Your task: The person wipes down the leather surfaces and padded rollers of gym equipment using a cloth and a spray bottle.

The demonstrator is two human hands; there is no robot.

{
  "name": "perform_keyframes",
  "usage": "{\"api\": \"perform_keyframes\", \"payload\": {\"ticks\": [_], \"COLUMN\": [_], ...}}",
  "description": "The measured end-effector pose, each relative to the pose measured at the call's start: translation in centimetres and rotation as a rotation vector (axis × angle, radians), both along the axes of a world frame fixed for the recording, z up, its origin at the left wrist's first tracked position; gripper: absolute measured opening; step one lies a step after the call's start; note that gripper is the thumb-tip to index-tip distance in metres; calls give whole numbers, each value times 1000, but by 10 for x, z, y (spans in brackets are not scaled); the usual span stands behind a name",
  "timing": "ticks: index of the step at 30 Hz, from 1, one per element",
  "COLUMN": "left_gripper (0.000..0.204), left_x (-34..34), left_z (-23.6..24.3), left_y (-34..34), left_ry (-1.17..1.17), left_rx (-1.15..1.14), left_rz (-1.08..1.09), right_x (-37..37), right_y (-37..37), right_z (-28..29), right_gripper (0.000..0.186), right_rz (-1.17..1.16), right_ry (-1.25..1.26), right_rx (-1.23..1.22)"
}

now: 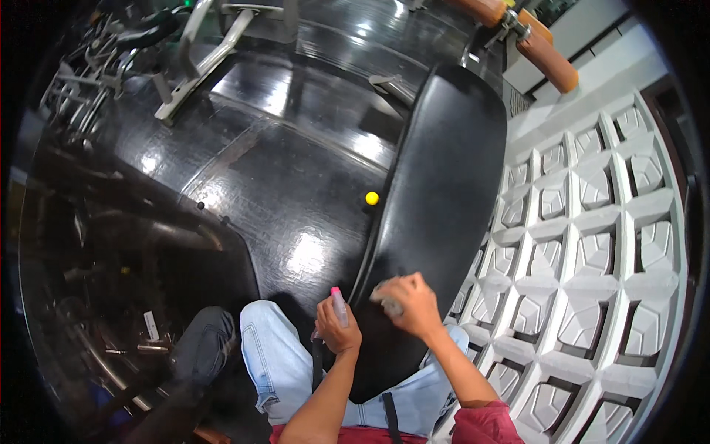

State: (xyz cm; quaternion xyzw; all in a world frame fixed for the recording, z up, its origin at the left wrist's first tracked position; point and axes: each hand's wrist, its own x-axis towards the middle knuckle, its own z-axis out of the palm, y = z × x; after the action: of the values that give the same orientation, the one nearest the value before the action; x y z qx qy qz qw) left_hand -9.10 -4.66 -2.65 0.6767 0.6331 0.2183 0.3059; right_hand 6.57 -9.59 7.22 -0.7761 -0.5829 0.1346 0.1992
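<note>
I am astride a long black padded bench [451,170]. My left hand [342,337] is closed around a small clear bottle [339,307] with a pink top, held upright over the near end of the bench. My right hand [418,305] grips a crumpled greyish cloth [389,297], low over the padding or touching it. The hand is slightly blurred, and part of the cloth is hidden under its fingers. Beyond my hands, a small round yellow knob or ball [372,198] shows beside the bench's left edge.
A white wall of moulded square blocks [577,251] runs close along the right. Brown roller pads [547,63] stick out at the far right. Pale metal gym frames [214,59] stand at the far left on a shiny black floor [296,177]. A dark reflective panel [148,244] is at the left.
</note>
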Motion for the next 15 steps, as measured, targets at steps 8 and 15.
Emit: {"api": "perform_keyframes", "payload": {"ticks": [8, 15], "left_gripper": [19, 24], "left_x": [7, 2], "left_z": [19, 5], "left_y": [1, -2], "left_ry": [-68, -70], "left_rx": [83, 83], "left_rz": [-21, -24], "right_x": [-5, -5], "right_y": [1, -48], "right_z": [-11, -19], "right_gripper": [39, 40], "right_rz": [-419, -217], "right_ry": [38, 16], "right_rx": [159, 87]}}
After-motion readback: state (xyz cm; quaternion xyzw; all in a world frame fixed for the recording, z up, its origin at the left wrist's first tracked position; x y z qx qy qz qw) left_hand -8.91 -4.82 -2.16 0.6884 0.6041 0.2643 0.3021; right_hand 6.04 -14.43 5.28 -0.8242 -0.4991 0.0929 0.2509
